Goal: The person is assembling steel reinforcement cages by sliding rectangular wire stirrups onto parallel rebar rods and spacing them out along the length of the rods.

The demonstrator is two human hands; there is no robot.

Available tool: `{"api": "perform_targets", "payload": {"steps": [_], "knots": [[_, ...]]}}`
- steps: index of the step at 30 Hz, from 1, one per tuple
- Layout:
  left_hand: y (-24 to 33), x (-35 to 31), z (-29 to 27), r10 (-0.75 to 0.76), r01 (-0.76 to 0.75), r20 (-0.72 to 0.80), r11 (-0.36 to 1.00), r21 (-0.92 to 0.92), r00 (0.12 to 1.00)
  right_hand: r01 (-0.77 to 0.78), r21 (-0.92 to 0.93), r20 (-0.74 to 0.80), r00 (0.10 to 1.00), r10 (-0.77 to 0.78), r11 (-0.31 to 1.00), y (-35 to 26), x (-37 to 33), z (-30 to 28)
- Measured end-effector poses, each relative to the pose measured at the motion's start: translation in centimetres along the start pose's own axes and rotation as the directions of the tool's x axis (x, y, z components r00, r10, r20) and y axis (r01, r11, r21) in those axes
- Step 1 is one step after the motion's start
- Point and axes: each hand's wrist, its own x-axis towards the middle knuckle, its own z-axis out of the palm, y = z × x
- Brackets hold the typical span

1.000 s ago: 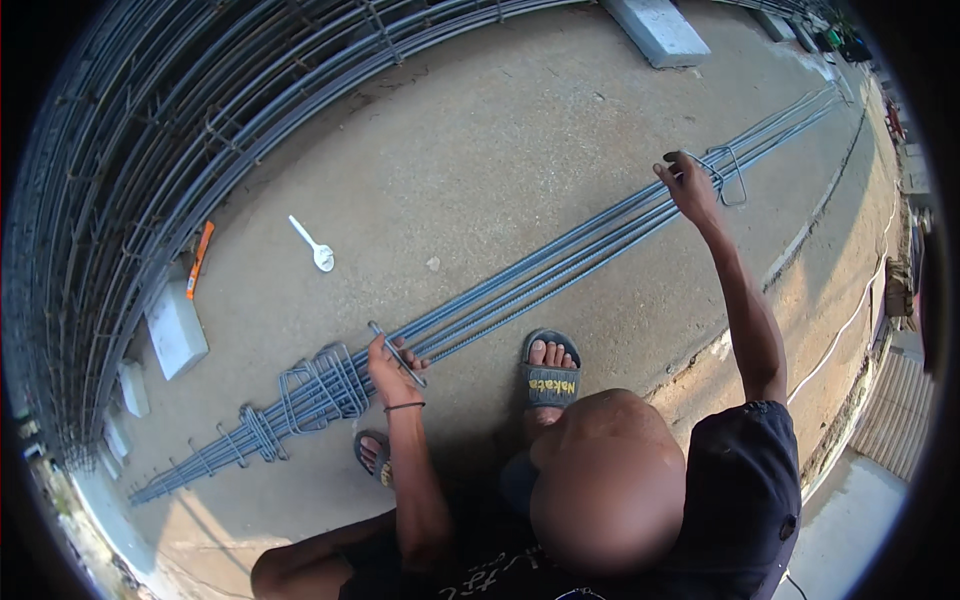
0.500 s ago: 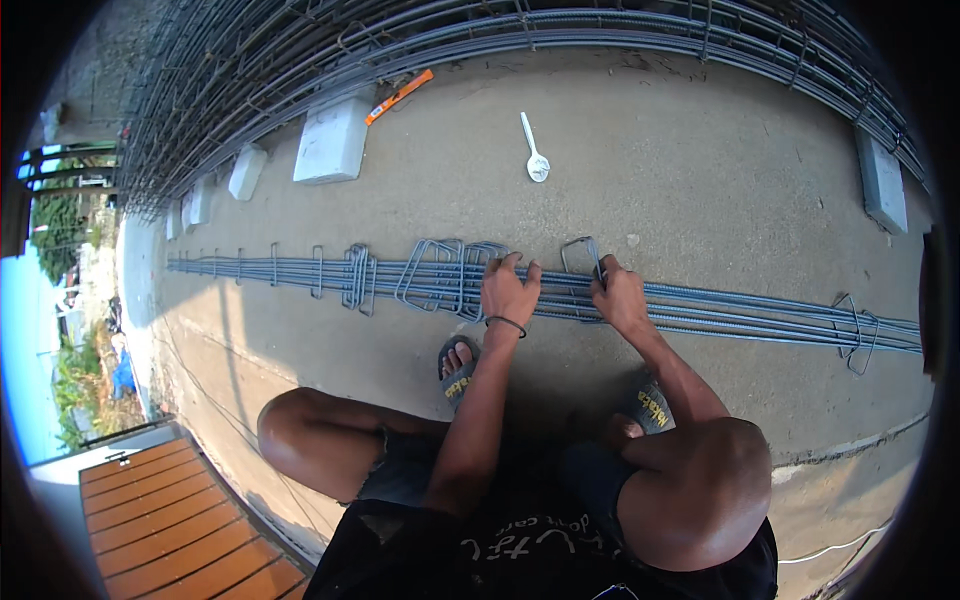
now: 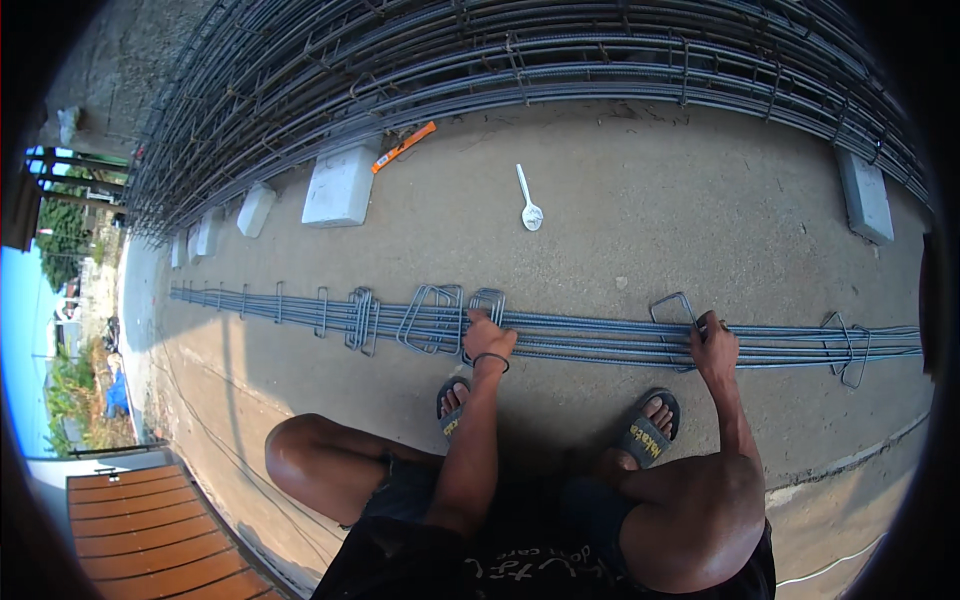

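A long bundle of ribbed steel bars runs from left to right across the concrete in front of me. Bent wire stirrups loop around it. My right hand is closed on one slanted stirrup, whose corner rises above the far side of the bars. Over to the left, my left hand has its fingers curled at a small group of stirrups; its fingertips are partly hidden. Right beside that group leans another cluster of stirrups.
Stacked rebar cages line the far side, resting on white blocks. On the concrete lie a white plastic spoon and an orange strip. Crossed stirrups hang on the bars at right. An orange slatted panel stands lower left.
My right hand has slid rightward along the bars with the stirrup. My left hand has shifted slightly left onto the small stirrup group. The whole view has tilted, so things appear lower.
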Motion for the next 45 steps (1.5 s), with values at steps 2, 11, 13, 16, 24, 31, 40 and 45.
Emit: {"api": "perform_targets", "payload": {"steps": [2, 11, 13, 16, 24, 31, 40, 45], "knots": [[0.2, -0.2, 0.2, -0.026, 0.024, 0.038, 0.999, 0.042, 0.999, -0.004, -0.032, -0.025, 1.0, 0.003, 0.999, 2.6, -0.6, -1.8], [3.4, -2.2, 2.8, 0.071, -0.055, 0.05, 0.962, -0.266, 0.996, -0.008, -0.072, -0.081, 0.997, 0.002, 0.997, 4.3, -2.2, -3.5], [3.8, -2.2, 3.7, 0.04, -0.01, 0.083, 0.944, -0.329, 0.996, -0.011, -0.022, -0.065, 0.998, 0.009, 1.0, 3.7, -2.8, -3.5], [4.7, -2.5, 4.6, 0.049, -0.006, 0.09, 0.903, -0.429, 0.995, 0.018, 0.016, 0.018, 1.0, -0.019, 1.0, 2.3, -4.0, -3.2], [12.5, -9.1, 6.5, 0.434, 0.245, 0.516, 0.54, -0.805, 0.739, -0.084, 0.018, -0.097, 0.992, 0.085, 0.996, -0.3, -3.2, -0.8], [14.4, -10.4, 6.2, 0.358, 0.405, 0.64, 0.545, -0.734, 0.679, -0.115, -0.089, -0.158, 0.982, 0.1, 0.989, 4.3, -2.8, -2.9], [15.9, -10.7, 5.5, 0.245, 0.557, 0.713, 0.48, -0.678, 0.657, -0.273, -0.221, -0.237, 0.946, 0.22, 0.936, 16.2, -2.4, -7.6], [15.4, -10.6, 6.1, 0.276, 0.549, 0.699, 0.458, -0.699, 0.66, -0.464, -0.364, -0.315, 0.877, 0.362, 0.808, 26.6, -3.1, -14.1]]}}
